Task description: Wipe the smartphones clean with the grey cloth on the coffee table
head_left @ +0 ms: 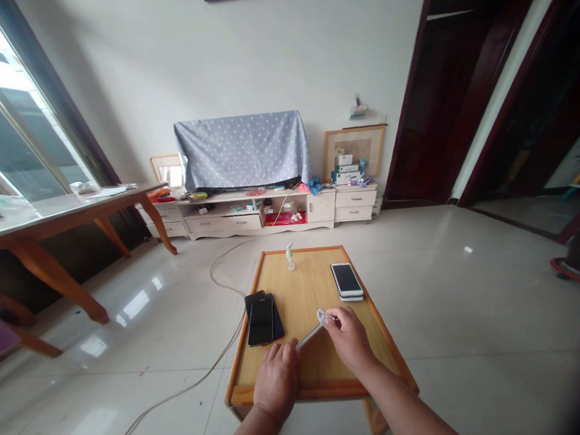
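Observation:
Over the near part of a small wooden table (307, 269), my left hand (277, 378) is closed around the lower end of a thin silver-edged flat object (311, 336). It is seen almost edge-on and looks like a phone. At its upper end, my right hand (346, 338) pinches a small whitish piece (322, 317), perhaps a wipe; its exact kind is unclear. Left of my hands, a black phone (261, 322) lies on other dark phones (277, 316). Beyond my right hand, a white phone (347, 279) rests on another. A small clear bottle with a pale green top (289, 257) stands at the far left.
A raised wooden rim (379, 317) edges the table. A cable (211, 368) runs over the tiled floor to its left. A larger table (74, 201) stands at left. Against the wall is a low white cabinet (222, 224) bearing a cloth-covered shape (245, 148) and boxes (345, 175).

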The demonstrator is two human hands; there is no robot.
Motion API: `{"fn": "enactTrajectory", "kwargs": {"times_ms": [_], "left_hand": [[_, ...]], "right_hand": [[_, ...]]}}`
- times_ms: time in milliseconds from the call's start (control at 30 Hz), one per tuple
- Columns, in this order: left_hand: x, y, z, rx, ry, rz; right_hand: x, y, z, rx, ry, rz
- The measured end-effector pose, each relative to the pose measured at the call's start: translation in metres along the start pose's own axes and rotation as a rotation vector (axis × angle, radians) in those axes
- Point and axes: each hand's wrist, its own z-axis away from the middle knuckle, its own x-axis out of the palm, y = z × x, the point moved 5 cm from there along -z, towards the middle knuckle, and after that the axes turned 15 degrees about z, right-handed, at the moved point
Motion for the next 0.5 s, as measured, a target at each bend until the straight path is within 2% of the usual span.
{"fn": "enactTrajectory", "kwargs": {"times_ms": [100,233,300,367,500], "left_hand": [[0.000,-0.001,0.000,-0.032,-0.021,-0.002],[0.000,-0.002,-0.001,-0.044,-0.051,0.020],[0.001,-0.003,-0.001,-0.038,-0.058,0.031],[0.001,-0.003,-0.001,-0.027,-0.043,0.024],[0.001,-0.002,-0.001,-0.005,-0.006,0.004]], "right_hand": [[0.004,-0.018,0.006,-0.046,-0.006,0.091],[0.023,-0.059,0.033,-0.201,-0.149,0.068],[0.029,-0.069,0.039,-0.230,-0.172,0.043],[0.028,-0.065,0.030,-0.194,-0.133,0.041],[0.011,-0.028,-0.009,-0.052,-0.001,0.074]]}}
